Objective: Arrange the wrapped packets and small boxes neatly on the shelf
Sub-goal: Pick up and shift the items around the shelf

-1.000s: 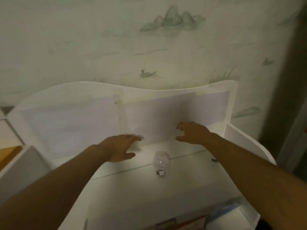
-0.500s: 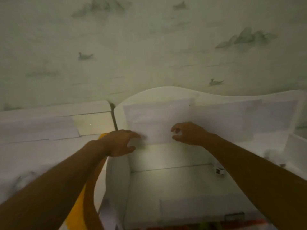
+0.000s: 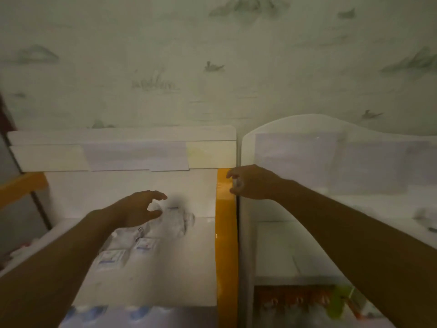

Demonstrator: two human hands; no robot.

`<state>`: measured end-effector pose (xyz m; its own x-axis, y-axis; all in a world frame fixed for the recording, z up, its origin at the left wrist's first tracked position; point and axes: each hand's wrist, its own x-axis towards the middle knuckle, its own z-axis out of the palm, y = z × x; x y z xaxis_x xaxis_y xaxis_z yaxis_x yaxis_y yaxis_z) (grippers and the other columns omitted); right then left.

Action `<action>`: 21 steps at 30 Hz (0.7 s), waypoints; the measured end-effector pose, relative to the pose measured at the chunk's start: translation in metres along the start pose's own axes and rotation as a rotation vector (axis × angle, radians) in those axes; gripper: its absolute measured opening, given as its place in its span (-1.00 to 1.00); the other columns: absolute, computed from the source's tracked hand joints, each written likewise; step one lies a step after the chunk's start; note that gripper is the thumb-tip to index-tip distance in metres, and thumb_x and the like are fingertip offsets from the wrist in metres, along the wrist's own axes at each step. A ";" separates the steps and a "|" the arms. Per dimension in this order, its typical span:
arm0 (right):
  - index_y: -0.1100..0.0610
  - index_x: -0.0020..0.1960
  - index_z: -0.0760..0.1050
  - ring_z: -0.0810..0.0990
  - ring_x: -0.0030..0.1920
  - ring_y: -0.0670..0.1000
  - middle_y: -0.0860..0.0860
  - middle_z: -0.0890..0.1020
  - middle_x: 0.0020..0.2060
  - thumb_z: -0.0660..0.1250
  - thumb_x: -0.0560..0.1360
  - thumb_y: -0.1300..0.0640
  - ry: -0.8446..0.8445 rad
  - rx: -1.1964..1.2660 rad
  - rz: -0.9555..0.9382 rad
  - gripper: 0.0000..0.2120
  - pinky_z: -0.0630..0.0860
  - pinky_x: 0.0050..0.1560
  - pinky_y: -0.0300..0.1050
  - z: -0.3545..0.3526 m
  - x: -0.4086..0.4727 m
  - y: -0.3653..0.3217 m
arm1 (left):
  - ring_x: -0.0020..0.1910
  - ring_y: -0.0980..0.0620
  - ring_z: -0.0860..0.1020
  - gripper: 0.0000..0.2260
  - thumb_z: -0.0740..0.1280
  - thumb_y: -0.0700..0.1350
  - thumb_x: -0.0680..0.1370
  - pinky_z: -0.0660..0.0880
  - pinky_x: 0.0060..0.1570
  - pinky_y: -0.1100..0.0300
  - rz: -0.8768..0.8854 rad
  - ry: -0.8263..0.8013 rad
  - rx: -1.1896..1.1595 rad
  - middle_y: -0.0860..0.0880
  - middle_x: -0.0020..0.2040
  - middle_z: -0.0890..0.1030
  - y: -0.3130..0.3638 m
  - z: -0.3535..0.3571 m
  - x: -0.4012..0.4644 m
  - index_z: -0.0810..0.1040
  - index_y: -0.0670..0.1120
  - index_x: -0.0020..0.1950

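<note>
Dim, blurry frame. Nearest the camera, at bottom edge, a row of blue-and-white packages (image 3: 106, 314) below the left shelf, and orange/green packaged goods (image 3: 314, 301) on a lower level of the right unit, details unreadable. Both bare forearms reach forward from the bottom corners. On the left shelf (image 3: 179, 268), white surface, small boxes (image 3: 113, 258) with blue print lie flat in a loose cluster, just beside and partly under the left forearm; another one (image 3: 145, 245) sits right next to them. Just beyond, clear wrapped packets (image 3: 177, 221) lie in a blurred heap near the shelf's back panel. Left hand (image 3: 139, 208) hovers over that heap, fingers spread and curved with thumb apart, a wide claw, nothing held; contact with the packets cannot be told. An orange divider (image 3: 225, 233) runs upright between the left shelf and the right shelf unit (image 3: 295, 245). Right hand (image 3: 253, 182) is higher and farther, at the top of the divider, thumb and fingers pinching a small pale item (image 3: 237, 183), too blurred to identify. Farther right, a small wrapped thing (image 3: 423, 215) on the right unit. Behind, white back panels with paper sheets (image 3: 134, 156) taped on, then wallpaper (image 3: 212, 55) with faint mountains and birds.
</note>
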<state>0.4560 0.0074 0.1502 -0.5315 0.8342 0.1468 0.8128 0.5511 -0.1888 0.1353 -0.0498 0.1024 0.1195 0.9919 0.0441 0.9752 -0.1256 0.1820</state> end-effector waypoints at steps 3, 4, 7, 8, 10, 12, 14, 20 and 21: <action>0.02 0.40 0.37 0.46 0.29 0.06 0.02 0.49 0.33 0.31 0.53 -0.07 -0.018 -0.040 -0.030 -0.53 0.43 0.27 -0.02 0.011 0.010 -0.024 | 0.30 0.07 0.44 -0.58 0.32 0.03 0.57 0.36 0.26 0.22 -0.056 -0.031 0.007 0.06 0.40 0.44 -0.030 0.009 -0.011 0.37 0.09 0.41; 0.02 0.40 0.36 0.45 0.30 0.06 0.03 0.49 0.33 0.31 0.53 -0.07 -0.028 -0.052 -0.042 -0.53 0.43 0.27 -0.03 0.014 0.015 -0.030 | 0.30 0.06 0.45 -0.58 0.32 0.05 0.56 0.37 0.26 0.20 -0.069 -0.041 0.011 0.05 0.40 0.44 -0.037 0.012 -0.013 0.36 0.11 0.41; 0.03 0.40 0.36 0.46 0.29 0.05 0.02 0.50 0.31 0.30 0.54 -0.07 -0.057 -0.056 -0.074 -0.53 0.43 0.24 -0.05 0.024 0.033 -0.045 | 0.33 0.07 0.42 -0.57 0.30 0.08 0.56 0.36 0.30 0.18 -0.075 -0.084 0.084 0.08 0.42 0.41 -0.051 0.017 -0.019 0.34 0.16 0.42; 0.02 0.40 0.36 0.46 0.28 0.04 0.01 0.50 0.31 0.30 0.54 -0.07 -0.061 -0.045 -0.081 -0.54 0.43 0.23 -0.06 0.028 0.040 -0.049 | 0.36 0.07 0.41 -0.57 0.30 0.08 0.56 0.33 0.33 0.18 -0.079 -0.101 0.118 0.08 0.43 0.39 -0.054 0.018 -0.021 0.33 0.16 0.43; 0.01 0.39 0.37 0.46 0.29 0.04 0.00 0.51 0.30 0.30 0.53 -0.08 -0.069 -0.008 -0.100 -0.54 0.43 0.24 -0.06 0.038 0.054 -0.055 | 0.38 0.07 0.38 -0.56 0.28 0.06 0.58 0.28 0.35 0.19 -0.091 -0.132 0.177 0.08 0.44 0.38 -0.060 0.019 -0.023 0.32 0.13 0.45; 0.02 0.38 0.38 0.46 0.29 0.04 0.01 0.51 0.30 0.31 0.53 -0.08 -0.082 0.040 -0.125 -0.54 0.43 0.26 -0.06 0.049 0.067 -0.059 | 0.38 0.09 0.38 -0.57 0.28 0.05 0.58 0.27 0.33 0.21 -0.111 -0.155 0.213 0.08 0.44 0.38 -0.067 0.020 -0.023 0.32 0.12 0.45; 0.05 0.38 0.39 0.48 0.28 0.05 0.03 0.51 0.31 0.31 0.54 -0.07 -0.108 0.080 -0.144 -0.54 0.44 0.26 -0.06 0.060 0.078 -0.064 | 0.35 0.09 0.40 -0.57 0.29 0.06 0.58 0.31 0.31 0.22 -0.130 -0.173 0.217 0.08 0.45 0.38 -0.074 0.020 -0.020 0.33 0.13 0.44; 0.09 0.39 0.37 0.48 0.26 0.07 0.06 0.49 0.33 0.33 0.54 -0.04 -0.209 0.083 -0.135 -0.53 0.45 0.27 -0.05 0.088 0.109 -0.077 | 0.40 0.09 0.36 -0.57 0.27 0.08 0.57 0.28 0.37 0.18 -0.024 -0.188 0.251 0.11 0.45 0.37 -0.073 0.029 0.002 0.33 0.15 0.44; 0.08 0.39 0.36 0.48 0.27 0.07 0.06 0.48 0.34 0.33 0.54 -0.05 -0.228 0.070 -0.128 -0.52 0.45 0.27 -0.05 0.091 0.115 -0.080 | 0.40 0.08 0.36 -0.56 0.27 0.08 0.57 0.29 0.37 0.16 -0.010 -0.195 0.248 0.11 0.45 0.37 -0.074 0.030 0.008 0.32 0.16 0.45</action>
<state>0.3081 0.0612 0.0933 -0.6750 0.7363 -0.0475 0.7215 0.6453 -0.2510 0.0701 -0.0319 0.0599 0.1198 0.9814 -0.1503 0.9893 -0.1307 -0.0649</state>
